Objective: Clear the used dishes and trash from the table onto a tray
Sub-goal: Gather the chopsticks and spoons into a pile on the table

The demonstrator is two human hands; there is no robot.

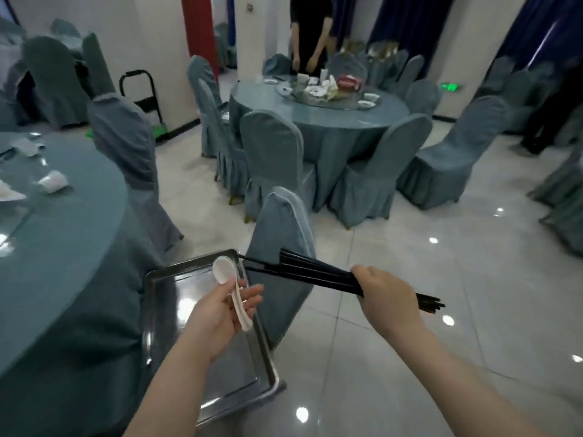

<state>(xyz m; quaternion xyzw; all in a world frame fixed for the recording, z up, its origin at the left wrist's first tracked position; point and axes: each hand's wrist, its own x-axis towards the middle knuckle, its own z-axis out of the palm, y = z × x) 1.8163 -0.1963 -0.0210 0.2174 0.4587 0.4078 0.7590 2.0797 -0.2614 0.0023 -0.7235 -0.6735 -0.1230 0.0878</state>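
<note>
A steel tray (164,313) lies below my hands, beside the round table with the teal cloth (63,247) on the left. My left hand (220,313) holds a white ceramic spoon (232,288) over the tray, palm up, its handle between thumb and fingers. My right hand (385,294) grips a bundle of black chopsticks (309,269), their tips fanned out toward the tray's far corner. On the table lie a crumpled white napkin (53,182) and other white scraps at the far left edge.
A teal-covered chair (284,247) stands right behind the tray, another chair (126,146) further back. A second round table (318,121) with used dishes stands ahead, where a person in black (310,33) works. Glossy tiled floor (441,279) spreads to the right.
</note>
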